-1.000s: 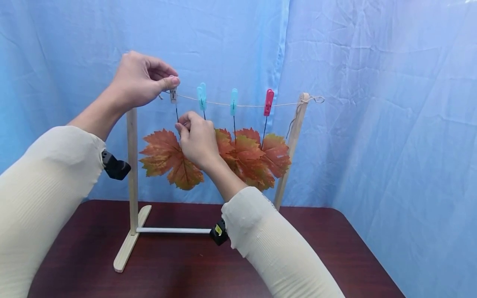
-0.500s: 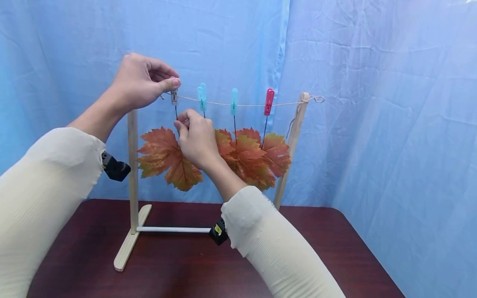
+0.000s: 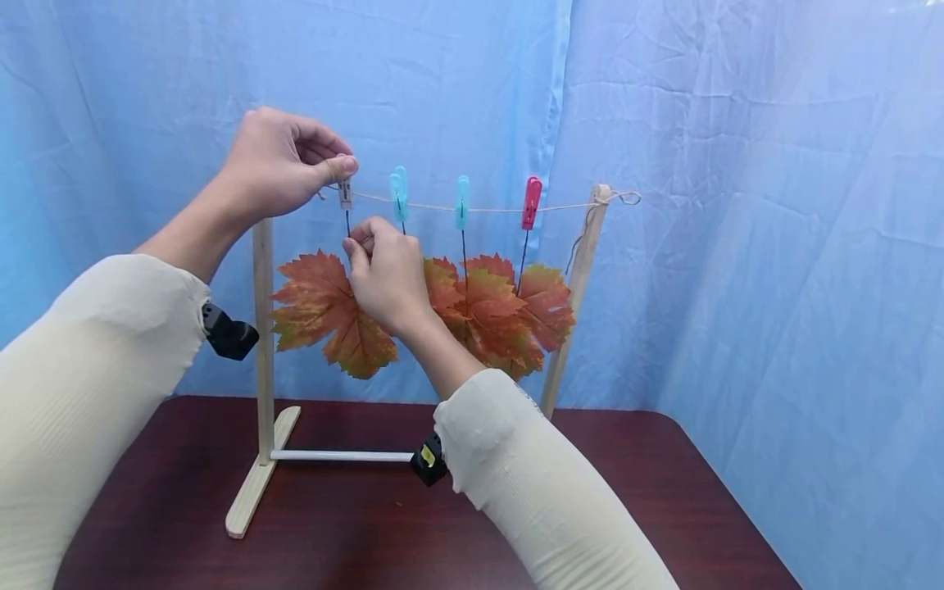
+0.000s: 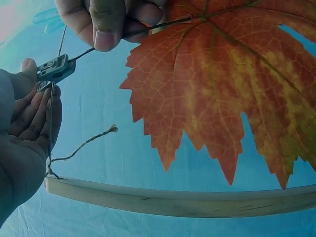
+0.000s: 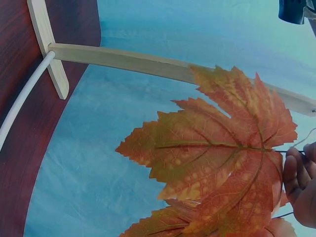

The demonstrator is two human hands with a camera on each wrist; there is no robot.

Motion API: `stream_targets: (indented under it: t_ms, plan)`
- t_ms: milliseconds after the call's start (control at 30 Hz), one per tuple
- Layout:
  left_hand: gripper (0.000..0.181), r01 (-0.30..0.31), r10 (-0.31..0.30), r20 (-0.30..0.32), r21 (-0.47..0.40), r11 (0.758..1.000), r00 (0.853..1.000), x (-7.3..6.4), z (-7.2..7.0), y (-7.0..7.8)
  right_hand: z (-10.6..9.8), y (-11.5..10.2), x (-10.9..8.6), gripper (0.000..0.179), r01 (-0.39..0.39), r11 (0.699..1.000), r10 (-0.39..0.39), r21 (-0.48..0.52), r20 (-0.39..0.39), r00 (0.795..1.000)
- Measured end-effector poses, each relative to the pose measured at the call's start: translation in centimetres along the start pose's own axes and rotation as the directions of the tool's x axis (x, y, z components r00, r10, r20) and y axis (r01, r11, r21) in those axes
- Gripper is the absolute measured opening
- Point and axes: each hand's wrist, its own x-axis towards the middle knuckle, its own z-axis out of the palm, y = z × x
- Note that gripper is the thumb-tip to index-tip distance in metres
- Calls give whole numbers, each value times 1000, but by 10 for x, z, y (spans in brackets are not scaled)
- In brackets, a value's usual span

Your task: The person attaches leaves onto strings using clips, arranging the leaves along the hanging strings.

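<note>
My left hand (image 3: pixel 283 164) pinches the top of a grey clothespin (image 3: pixel 345 195) at the left end of the string (image 3: pixel 435 206). Below it, my right hand (image 3: pixel 391 274) pinches the dark stem of an orange-red artificial maple leaf (image 3: pixel 332 311). In the left wrist view the stem (image 4: pixel 84 53) runs from the clothespin (image 4: pixel 57 69) to the right fingers (image 4: pixel 104 39). The leaf (image 5: pixel 232 143) spreads beneath the right hand in the right wrist view. Farther along the string, two light-blue clothespins (image 3: pixel 461 202) and a red clothespin (image 3: pixel 531 203) hold more leaves (image 3: pixel 490 311), partly hidden behind my right hand.
The string is tied between two wooden posts (image 3: pixel 263 344) of a stand with a flat foot (image 3: pixel 261 475) and a white crossbar (image 3: pixel 342 456). It stands on a dark red-brown table (image 3: pixel 590 492). Blue curtains (image 3: pixel 737 205) hang behind and to the right.
The grey clothespin and my left hand have dropped very slightly. My right hand and the leaf have shifted a little to the left; both hands keep their hold.
</note>
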Motion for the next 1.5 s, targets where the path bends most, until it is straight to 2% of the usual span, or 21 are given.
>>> stream_targets:
  t_ms: [267, 500, 1000, 1500]
  plan:
    - [35, 11, -11, 32, 1, 1000, 999, 0, 0, 0, 2, 3, -3, 15, 8, 1000, -8, 1, -38, 999]
    - [37, -19, 20, 32, -18, 1000, 999, 0, -2, -5, 4, 3, -3, 14, -3, 1000, 3, 16, -31, 1000]
    - [47, 1, -2, 63, 16, 1000, 998, 0, -1, -6, 3, 6, -6, 16, -17, 997, 17, 71, -2, 1000]
    - [42, -16, 15, 52, 15, 1000, 999, 0, -1, -3, -1, 6, -8, 16, -41, 992, 44, 123, -21, 999]
